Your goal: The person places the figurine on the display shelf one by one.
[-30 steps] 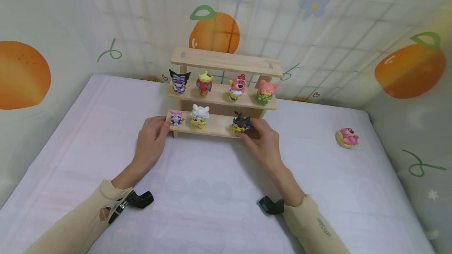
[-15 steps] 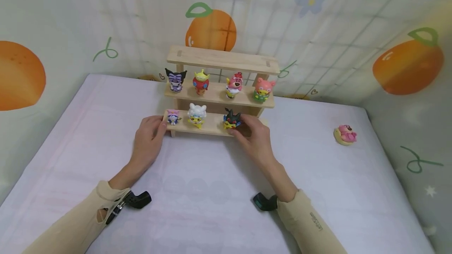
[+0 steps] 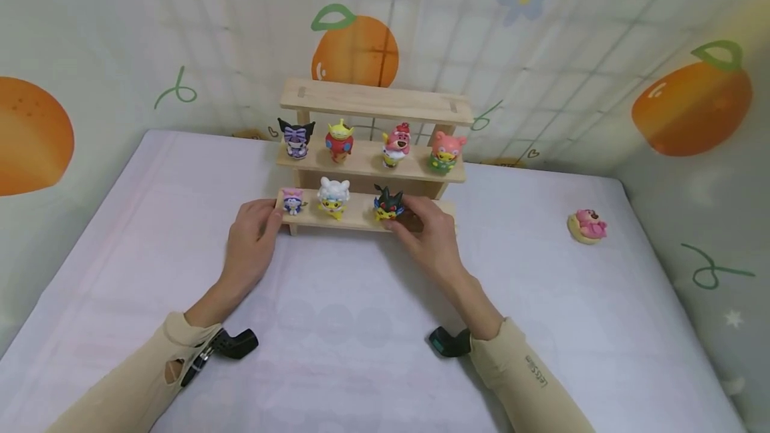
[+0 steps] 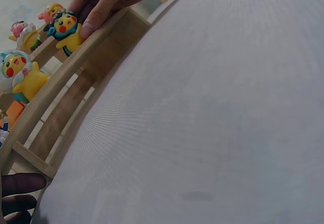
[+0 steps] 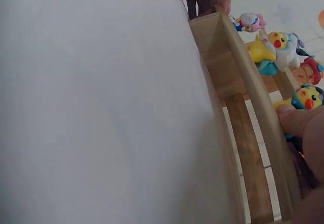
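A wooden tiered display shelf [image 3: 377, 100] stands at the back of the table. My left hand [image 3: 252, 236] grips the left end of its lowest tier, thumb at the front edge. On that tier, my right hand [image 3: 434, 236] pinches a yellow figurine with a black eared hood [image 3: 388, 204] between thumb and fingers. To its left stand a yellow figurine in a white fluffy hood [image 3: 333, 198] and a small pink-and-purple figurine [image 3: 293, 202]. In the left wrist view, the black-hooded figurine [image 4: 70, 34] stands upright on the tier, its far side hidden by the right hand.
The middle tier bears a black-hooded purple figurine [image 3: 296, 139], a green-headed figurine in red [image 3: 339, 142], a pink bear in white [image 3: 396, 146] and a pink-hooded figurine [image 3: 446, 152]. A pink bear on a yellow base [image 3: 587, 226] lies at the table's right. A printed curtain hangs behind.
My right hand has shifted left along the lowest tier with the black-hooded figurine, bringing it closer to the white-hooded one. The left hand keeps its grip on the shelf's end.
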{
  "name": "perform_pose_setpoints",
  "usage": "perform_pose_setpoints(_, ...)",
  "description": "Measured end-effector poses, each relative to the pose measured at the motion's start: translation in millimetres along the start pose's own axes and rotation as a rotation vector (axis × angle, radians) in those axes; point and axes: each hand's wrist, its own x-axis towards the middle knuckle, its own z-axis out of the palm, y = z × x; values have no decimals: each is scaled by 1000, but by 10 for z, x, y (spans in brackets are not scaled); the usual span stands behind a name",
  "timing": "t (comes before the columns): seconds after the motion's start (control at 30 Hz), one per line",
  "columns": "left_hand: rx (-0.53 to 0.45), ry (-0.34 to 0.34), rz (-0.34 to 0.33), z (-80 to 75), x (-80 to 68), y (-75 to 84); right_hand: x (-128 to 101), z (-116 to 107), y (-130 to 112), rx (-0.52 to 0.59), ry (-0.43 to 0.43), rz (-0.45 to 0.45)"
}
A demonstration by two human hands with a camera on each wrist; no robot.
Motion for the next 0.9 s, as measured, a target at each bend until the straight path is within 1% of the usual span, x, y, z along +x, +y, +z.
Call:
perform_pose_setpoints(0.23,7,-6,-8,-4,6,8,-28,-19,33,8,-17,20)
perform_pose_setpoints(0.33,4,-16,-14,2,3,10,-76,-57,67,5,-4,18)
perform_pose_setpoints(0.43,7,-21,-8,10,9,6,-142,-97,121,16,29,-7)
perform_pose_setpoints(0.53,6,-20,-2,12,16,3,-200,-125,186,54,100,-50)
perform_pose_setpoints(0.7,2,-10,13,6,30,17,-197,-177,241,103,287,-108)
perform_pose_setpoints(0.8,5,-5,11,-1,23,15,-176,-237,194,110,363,-133)
perform_pose_setpoints(0.9,11,-2,0,-6,7,3,-184,-332,116,122,413,-134)
